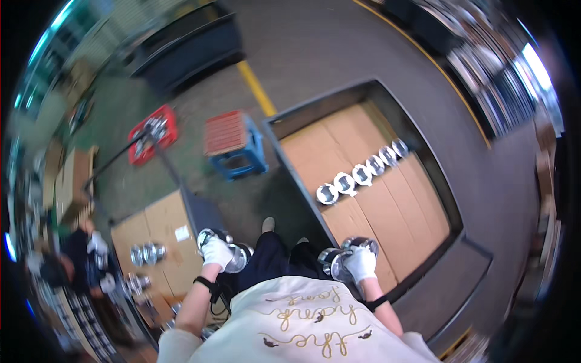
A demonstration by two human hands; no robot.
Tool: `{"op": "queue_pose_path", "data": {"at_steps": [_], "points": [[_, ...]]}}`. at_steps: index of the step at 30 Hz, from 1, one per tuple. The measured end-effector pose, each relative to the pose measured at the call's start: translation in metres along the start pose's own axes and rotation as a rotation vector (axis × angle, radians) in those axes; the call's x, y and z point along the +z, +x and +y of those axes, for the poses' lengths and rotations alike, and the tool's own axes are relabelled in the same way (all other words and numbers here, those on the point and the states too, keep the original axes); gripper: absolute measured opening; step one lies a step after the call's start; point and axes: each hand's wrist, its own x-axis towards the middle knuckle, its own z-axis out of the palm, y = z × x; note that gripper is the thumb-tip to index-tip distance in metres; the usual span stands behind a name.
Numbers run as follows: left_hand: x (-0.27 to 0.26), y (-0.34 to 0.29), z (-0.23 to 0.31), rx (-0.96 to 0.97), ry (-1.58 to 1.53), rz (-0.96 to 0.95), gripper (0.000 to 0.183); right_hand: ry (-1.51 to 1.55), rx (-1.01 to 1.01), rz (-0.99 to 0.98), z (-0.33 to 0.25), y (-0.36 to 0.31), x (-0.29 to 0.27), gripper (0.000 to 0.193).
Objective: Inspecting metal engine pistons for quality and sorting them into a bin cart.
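My left hand (216,253), in a white glove, is closed round shiny metal cylinders (242,259) beside the cardboard-topped cart on the left. My gloved right hand (361,264) grips more shiny metal cylinders (333,261) at the near edge of the large grey bin (296,172). The fingers of both hands are partly hidden by the round parts. Inside the bin, a slanting row of several similar metal cylinders (363,175) rests on a cardboard lining (393,224). Some of them show white material round their rims.
The cart (175,209) at left carries more metal cylinders (147,254). Farther off are a red-and-blue stool (235,145), a red crate (172,124) of metal parts and a dark bin (187,51). A co-worker (75,257) in dark clothes and white gloves is at far left.
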Motion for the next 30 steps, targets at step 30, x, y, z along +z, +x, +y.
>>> {"op": "queue_pose_path", "data": {"at_steps": [30], "points": [[-0.174,0.386,0.371,1.378,0.487,0.307,0.019,-0.117,0.182,0.142,-0.046,0.348,0.023,0.012]]}}
